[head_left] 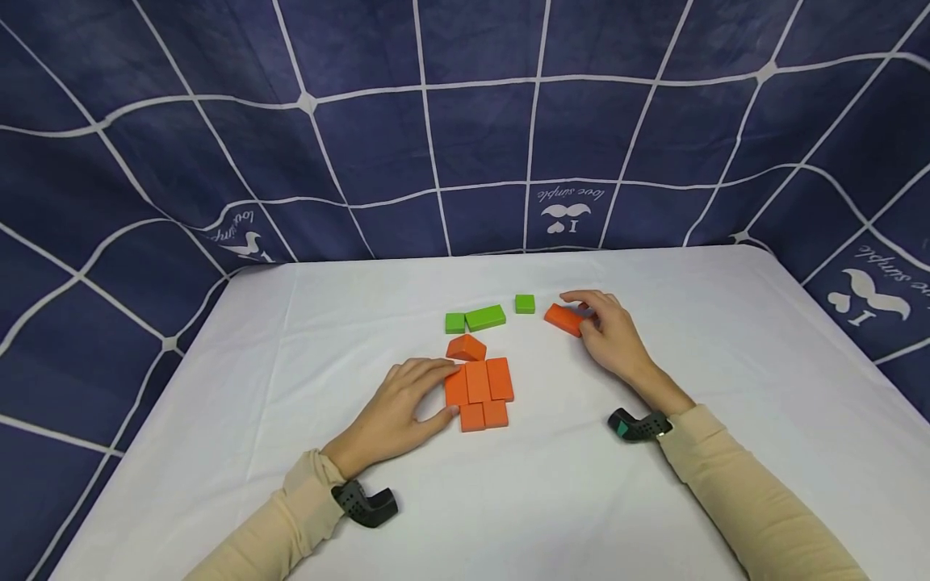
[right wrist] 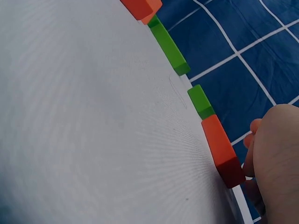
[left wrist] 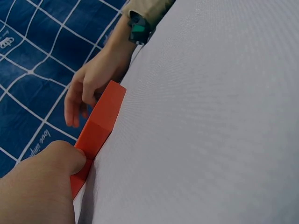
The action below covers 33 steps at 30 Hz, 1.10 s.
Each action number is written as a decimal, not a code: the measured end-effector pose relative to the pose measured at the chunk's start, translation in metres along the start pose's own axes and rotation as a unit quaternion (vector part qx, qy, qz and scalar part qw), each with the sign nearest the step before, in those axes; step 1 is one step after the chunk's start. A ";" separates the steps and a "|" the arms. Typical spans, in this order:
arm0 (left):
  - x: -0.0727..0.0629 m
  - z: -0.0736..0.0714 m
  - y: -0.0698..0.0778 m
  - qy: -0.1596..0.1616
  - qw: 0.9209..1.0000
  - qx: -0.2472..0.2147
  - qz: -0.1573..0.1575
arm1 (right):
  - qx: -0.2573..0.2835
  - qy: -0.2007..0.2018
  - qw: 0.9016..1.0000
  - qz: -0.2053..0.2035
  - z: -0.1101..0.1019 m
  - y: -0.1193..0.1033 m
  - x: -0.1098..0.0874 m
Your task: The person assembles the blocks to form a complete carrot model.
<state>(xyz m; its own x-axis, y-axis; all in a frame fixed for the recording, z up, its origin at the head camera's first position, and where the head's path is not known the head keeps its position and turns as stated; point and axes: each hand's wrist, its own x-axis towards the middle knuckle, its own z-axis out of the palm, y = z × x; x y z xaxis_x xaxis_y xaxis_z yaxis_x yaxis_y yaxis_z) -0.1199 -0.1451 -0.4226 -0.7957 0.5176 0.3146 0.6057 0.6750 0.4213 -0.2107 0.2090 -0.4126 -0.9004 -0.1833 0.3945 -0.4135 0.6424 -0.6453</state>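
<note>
In the head view, flat orange blocks form a cluster: three upright rectangles point(head_left: 477, 382) side by side, with two smaller orange squares point(head_left: 496, 414) below. My left hand point(head_left: 395, 415) holds the leftmost orange rectangle point(head_left: 455, 387), thumb at its lower corner and index finger at its upper end. Its thumb point(left wrist: 70, 156) presses the orange side in the left wrist view. Farther right, my right hand point(head_left: 610, 331) grips a separate orange block point(head_left: 563, 319), which lies slanted; the thumb is at its near right end. An orange wedge-shaped block point(head_left: 467, 348) sits just behind the cluster.
Behind the wedge lie a small green square block point(head_left: 454, 323) and a long green block point(head_left: 485, 318). Another green square block point(head_left: 525, 304) stands apart, left of the right hand. White cloth point(head_left: 327, 323) covers the table; a blue gridded curtain point(head_left: 479, 137) hangs behind it.
</note>
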 end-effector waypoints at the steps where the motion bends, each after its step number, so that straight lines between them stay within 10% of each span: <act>1: 0.000 0.000 0.000 0.000 1.000 0.000 0.000 | -0.001 -0.002 1.000 0.005 0.000 0.000 0.000; 33: 0.001 -0.002 0.002 -0.007 1.000 -0.002 -0.006 | -0.022 -0.113 0.993 -0.015 0.002 -0.001 -0.002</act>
<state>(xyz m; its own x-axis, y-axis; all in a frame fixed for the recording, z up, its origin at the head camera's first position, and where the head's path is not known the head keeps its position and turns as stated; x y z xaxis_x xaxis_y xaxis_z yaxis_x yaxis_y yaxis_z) -0.1195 -0.1446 -0.4201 -0.8029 0.5162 0.2980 0.5958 0.6789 0.4290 -0.2089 0.2070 -0.4139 -0.8972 -0.3616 0.2534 -0.4387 0.6646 -0.6048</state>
